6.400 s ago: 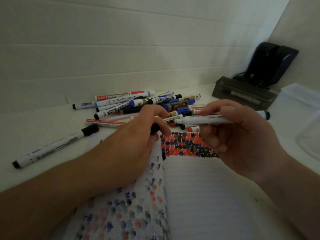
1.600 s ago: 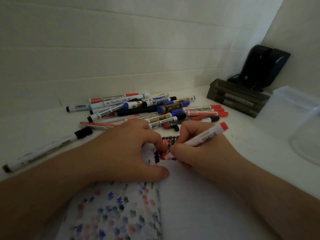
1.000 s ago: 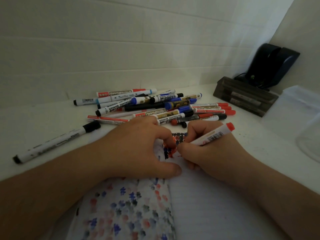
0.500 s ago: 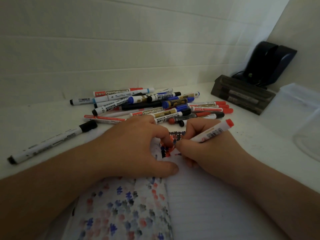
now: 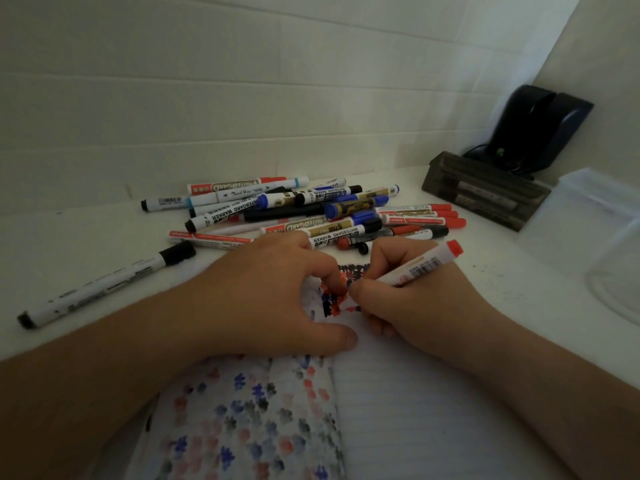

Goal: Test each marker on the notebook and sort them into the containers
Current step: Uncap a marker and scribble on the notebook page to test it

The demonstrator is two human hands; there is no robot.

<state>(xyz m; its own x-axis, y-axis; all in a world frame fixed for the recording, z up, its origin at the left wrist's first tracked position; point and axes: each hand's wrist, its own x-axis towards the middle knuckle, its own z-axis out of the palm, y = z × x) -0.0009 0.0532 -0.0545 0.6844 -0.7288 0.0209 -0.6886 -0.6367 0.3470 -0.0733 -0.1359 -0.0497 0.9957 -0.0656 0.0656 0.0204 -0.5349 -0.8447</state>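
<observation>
An open lined notebook [image 5: 415,410] lies in front of me, its left page covered in red, blue and black ink blots. My right hand [image 5: 419,310] grips a white marker with a red end [image 5: 424,266] like a pen, with its tip on the top of the right page, where there are red and black scribbles. My left hand [image 5: 270,299] rests on the notebook's fold with its thumb flat on the paper. Its curled fingers pinch what looks like a small red cap [image 5: 342,280]. Several capped markers [image 5: 311,209] lie in a pile behind my hands.
One black-capped marker [image 5: 104,282] lies alone at the left. Two clear plastic containers [image 5: 588,216] [image 5: 620,282] stand at the right. Behind them in the corner are a dark box [image 5: 485,192] and a black device [image 5: 540,126]. A white wall closes the back.
Between 6.4 s and 1.6 s ago my right hand's marker changed from a blue-ended one held above the page to a red one writing on it. The hands have hardly moved since.
</observation>
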